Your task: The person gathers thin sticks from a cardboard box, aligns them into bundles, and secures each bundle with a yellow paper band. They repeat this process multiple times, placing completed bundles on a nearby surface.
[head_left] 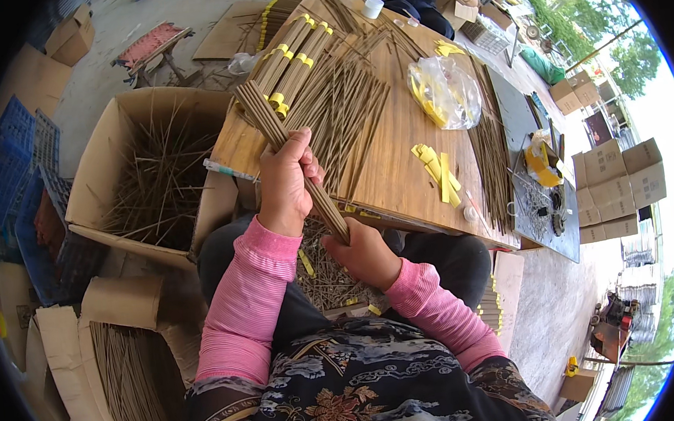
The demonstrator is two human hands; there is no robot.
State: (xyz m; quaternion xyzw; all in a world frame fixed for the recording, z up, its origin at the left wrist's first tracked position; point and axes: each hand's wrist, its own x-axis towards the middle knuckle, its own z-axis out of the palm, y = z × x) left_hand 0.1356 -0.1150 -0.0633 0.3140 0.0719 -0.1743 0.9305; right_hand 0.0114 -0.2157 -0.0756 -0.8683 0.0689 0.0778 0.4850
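A bundle of thin brown sticks [266, 117], which look like incense sticks, slants over the table's near edge and my lap. My left hand [286, 184] is closed around its middle. At its lower end my right hand [368, 256] is closed with the thumb along the sticks. Just beyond, loose sticks [350, 117] lie fanned on the wooden table [392, 165]. Several bundles with yellow paper bands [288, 68] rest behind my left hand. Yellow paper strips [436, 172] and a clear plastic bag [447, 96] with yellow pieces inside are farther right.
At left stands a cardboard box [92, 183] of tangled sticks, with another stick-filled carton [119, 305] nearer me. Blue crates [10, 157] are beyond them. A grey board [542, 217] at right bears a yellow container [541, 159]. A person [417, 1] sits at the table's far end.
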